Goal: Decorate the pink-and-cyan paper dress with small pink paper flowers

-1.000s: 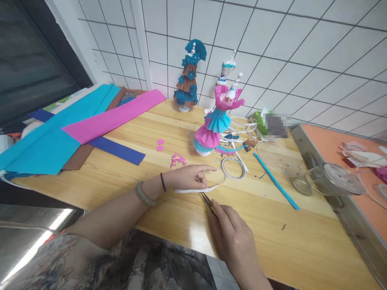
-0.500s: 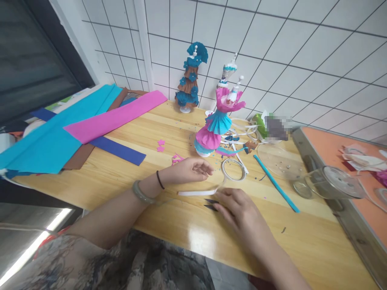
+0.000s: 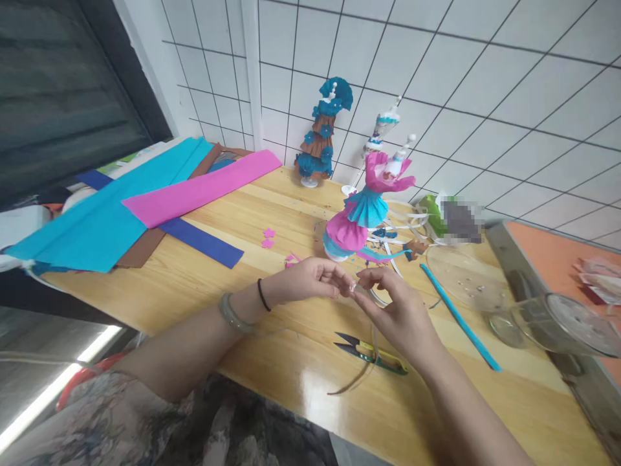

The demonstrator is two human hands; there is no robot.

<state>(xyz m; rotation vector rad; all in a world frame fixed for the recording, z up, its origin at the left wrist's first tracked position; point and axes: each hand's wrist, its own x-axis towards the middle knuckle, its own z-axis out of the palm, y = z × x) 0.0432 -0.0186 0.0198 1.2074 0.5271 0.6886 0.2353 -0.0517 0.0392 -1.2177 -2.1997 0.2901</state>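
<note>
My left hand [image 3: 323, 279] and my right hand [image 3: 395, 304] meet above the table, fingertips closed on a small shiny, whitish bit [image 3: 354, 285] that looks like crumpled tape. From below my right hand a narrow strip [image 3: 356, 384] curls down toward the table. Thread snips [image 3: 371, 355] with yellow handles lie under my right hand, blades pointing left. Partly hidden behind that hand is a roll of tape [image 3: 381, 299]. Just beyond stands a figure with a tiered pink and turquoise paper skirt [image 3: 347, 232].
Crepe paper sheets [image 3: 109, 210] lie at the left, with pink paper flowers [image 3: 268, 233] nearby. A blue and brown paper figure [image 3: 323, 139] stands by the tiled wall. To the right are a turquoise strip [image 3: 460, 317], a clear plastic container [image 3: 557, 320] and an orange surface [image 3: 538, 249].
My right hand has risen from the thread snips, leaving them on the table. Both hands have come together at the small bit. The white strip has left its former spot between them.
</note>
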